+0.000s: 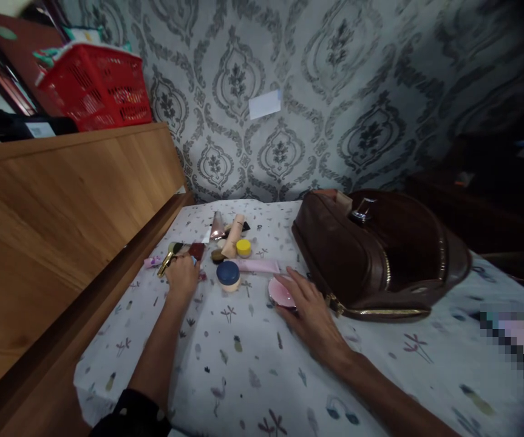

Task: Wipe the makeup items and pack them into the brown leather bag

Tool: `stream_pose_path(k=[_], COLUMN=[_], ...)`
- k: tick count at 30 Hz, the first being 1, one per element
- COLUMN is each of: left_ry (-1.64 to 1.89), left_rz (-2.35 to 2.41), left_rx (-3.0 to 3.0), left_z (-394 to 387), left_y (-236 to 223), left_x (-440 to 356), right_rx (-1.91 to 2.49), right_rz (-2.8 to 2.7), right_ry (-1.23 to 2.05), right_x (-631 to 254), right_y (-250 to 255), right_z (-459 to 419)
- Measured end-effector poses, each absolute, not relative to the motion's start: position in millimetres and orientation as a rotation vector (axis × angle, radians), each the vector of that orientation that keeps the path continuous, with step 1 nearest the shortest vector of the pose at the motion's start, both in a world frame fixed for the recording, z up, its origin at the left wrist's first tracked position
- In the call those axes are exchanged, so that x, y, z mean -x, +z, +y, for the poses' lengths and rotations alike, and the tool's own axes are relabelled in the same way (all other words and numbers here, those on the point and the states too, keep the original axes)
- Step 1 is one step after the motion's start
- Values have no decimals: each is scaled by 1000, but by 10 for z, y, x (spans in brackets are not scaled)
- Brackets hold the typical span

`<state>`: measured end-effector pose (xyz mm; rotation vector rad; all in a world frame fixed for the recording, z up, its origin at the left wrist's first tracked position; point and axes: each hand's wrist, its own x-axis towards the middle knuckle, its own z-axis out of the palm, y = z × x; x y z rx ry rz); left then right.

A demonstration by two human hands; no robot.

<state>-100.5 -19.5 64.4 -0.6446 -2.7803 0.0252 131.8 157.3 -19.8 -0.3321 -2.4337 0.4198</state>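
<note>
On the patterned cloth, my right hand (309, 309) has its fingers and thumb around the right side of a round pink container (280, 292). Farther left, my left hand (182, 274) is closed over small items, its fingertips mostly hidden; what it holds I cannot make out. A makeup brush with a gold handle (166, 264) lies beside its knuckles, and a dark red flat item (197, 250) just beyond. Between my hands are a jar with a dark blue lid (228, 274), a pale pink tube (258, 266), a yellow-lidded pot (243, 247) and a peach tube (234, 235).
A brown leather bag (334, 255) stands right of my right hand. Along the left runs a wooden panel (74, 206), with a red basket (98, 85) above it. A rose-coloured tube (217, 227) lies toward the wall. The patterned cloth (243, 376) covers the surface.
</note>
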Motion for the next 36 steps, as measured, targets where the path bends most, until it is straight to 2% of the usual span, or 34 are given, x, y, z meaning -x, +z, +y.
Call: stream_pose_path(k=[13, 26, 36], left_ry=[-91, -116, -266], left_rz=[-2816, -2816, -2701], left_rx=[603, 633, 817], left_z=[-208, -155, -439], left_y=[606, 618, 1189], left_x=[1070, 1087, 1112], right_rx=[310, 340, 326], right_rz=[-2327, -2347, -2317], right_ry=[311, 450, 456], right_x=[-1291, -1307, -1309], right_y=[-253, -216, -178], right_z=[1558, 1527, 1524])
